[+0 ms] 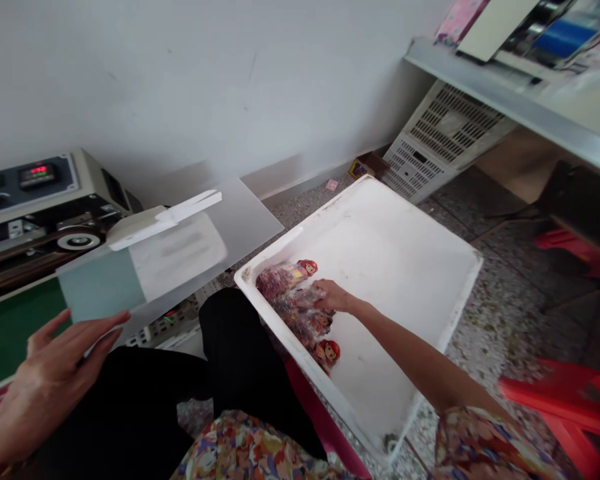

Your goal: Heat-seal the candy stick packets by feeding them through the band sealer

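Note:
A large white tray [390,247] stands in front of me. Along its left side lie several clear-wrapped packets with printed red-haired figures [329,351]. My right hand [331,297] reaches into the tray, its fingers closed on a wrapped packet [305,297] in the middle of the row. On the left, my left hand [70,360] is held with its fingers apart and nothing in it, near the edge of a green belt [20,330] and a translucent sheet [100,287].
A machine with a red display [37,175] stands at the left. White slatted crates [420,163] sit under a metal table [515,100] that bears equipment at the upper right. A red stool [570,400] stands at the lower right.

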